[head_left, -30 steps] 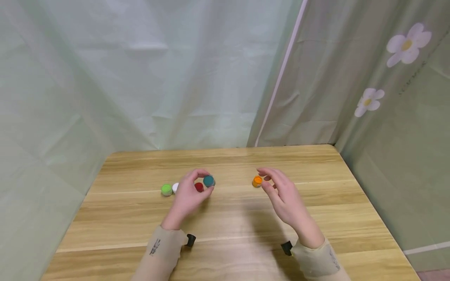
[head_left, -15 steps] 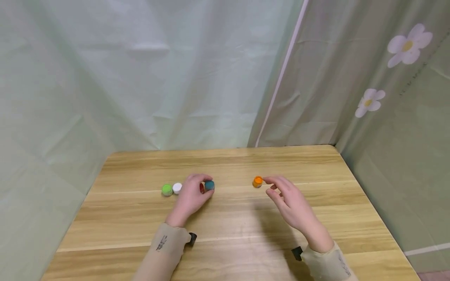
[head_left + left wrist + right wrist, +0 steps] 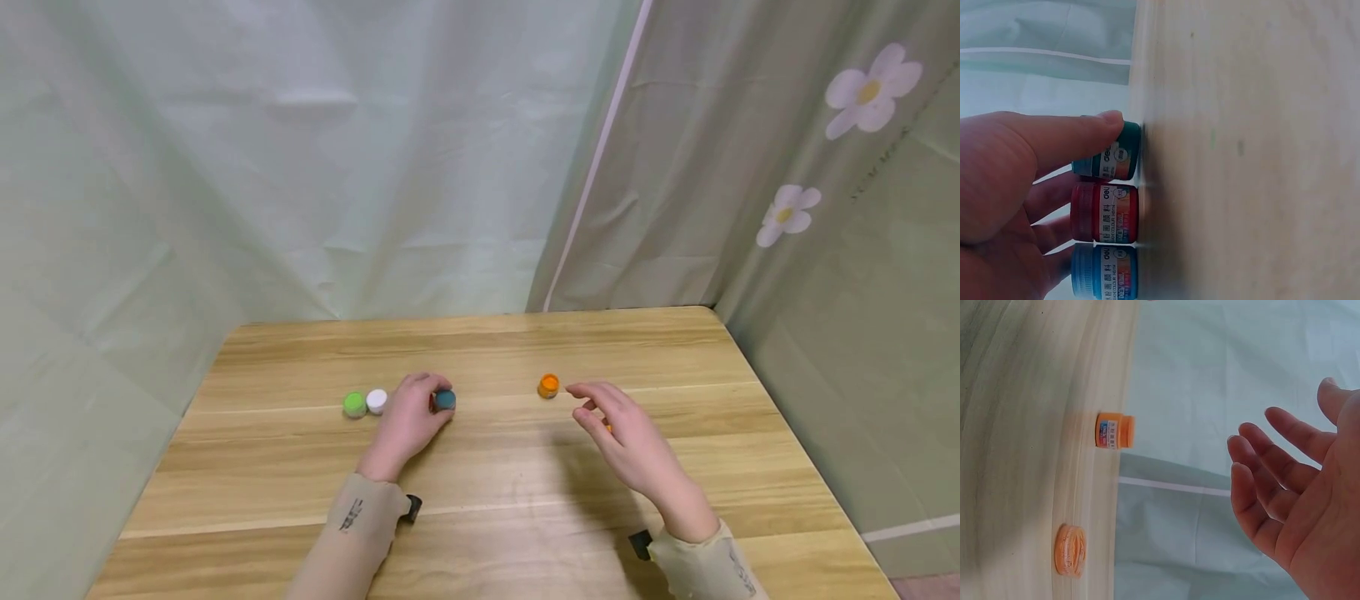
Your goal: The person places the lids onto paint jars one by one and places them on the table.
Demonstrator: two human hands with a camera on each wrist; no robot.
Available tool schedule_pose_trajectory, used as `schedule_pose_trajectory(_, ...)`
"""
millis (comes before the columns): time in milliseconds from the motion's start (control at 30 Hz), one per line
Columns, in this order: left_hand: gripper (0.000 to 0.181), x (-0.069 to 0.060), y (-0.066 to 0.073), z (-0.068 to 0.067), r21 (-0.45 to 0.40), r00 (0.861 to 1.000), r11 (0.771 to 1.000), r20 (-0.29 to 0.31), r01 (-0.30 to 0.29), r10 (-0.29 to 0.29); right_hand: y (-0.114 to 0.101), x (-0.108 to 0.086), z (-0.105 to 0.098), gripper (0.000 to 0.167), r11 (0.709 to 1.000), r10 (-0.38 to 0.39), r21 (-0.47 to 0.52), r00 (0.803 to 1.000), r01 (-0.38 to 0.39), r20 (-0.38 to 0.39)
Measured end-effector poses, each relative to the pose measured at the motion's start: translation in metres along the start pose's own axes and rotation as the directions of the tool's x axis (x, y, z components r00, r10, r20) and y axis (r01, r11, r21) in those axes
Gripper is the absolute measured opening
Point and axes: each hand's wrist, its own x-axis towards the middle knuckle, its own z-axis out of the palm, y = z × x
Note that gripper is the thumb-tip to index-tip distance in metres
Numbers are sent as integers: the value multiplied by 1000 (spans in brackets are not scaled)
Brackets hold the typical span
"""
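My left hand (image 3: 408,421) pinches a small teal paint jar (image 3: 445,400) between thumb and fingers. In the left wrist view that jar stands on the table beside a red paint jar (image 3: 1107,212) and a blue paint jar (image 3: 1105,272). From the head view the hand hides most of the red jar and all of the blue one. My right hand (image 3: 630,437) hovers with relaxed fingers and holds nothing. Left of it stands an orange paint jar (image 3: 549,386) without its lid. An orange lid (image 3: 1070,551) lies on the wood, mostly behind the right hand in the head view.
Left of my left hand, a light green paint jar (image 3: 355,405) and a white paint jar (image 3: 377,401) continue the row. The wooden table (image 3: 495,517) ends at the back against a pale curtain (image 3: 435,183), which also hangs at both sides.
My left hand has lowered the teal jar to the table next to the red one. My right hand has drawn back to the right, away from the orange jar, and part of the lid now shows.
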Motion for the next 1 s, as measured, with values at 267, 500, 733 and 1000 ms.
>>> schedule_pose_trajectory(267,35,2,-1,2,45,1000,999,-2,-23,23,2,-2,0,32,1000,-1,-8,1000,1,-9)
schedule_pose_trajectory(500,47,0,1,2,63,998,997,-17,-54,55,7,-5,-5,32,1000,4,-17,1000,-5,-25)
schedule_pose_trajectory(733,64,1,31,1,-121,994,988,-64,-93,86,20,-9,-17,32,998,49,-23,997,-50,-52)
schedule_pose_trajectory(1000,47,28,73,46,-391,999,920,47,0,19,28,-15,-29,31,993,109,-47,992,-112,-59)
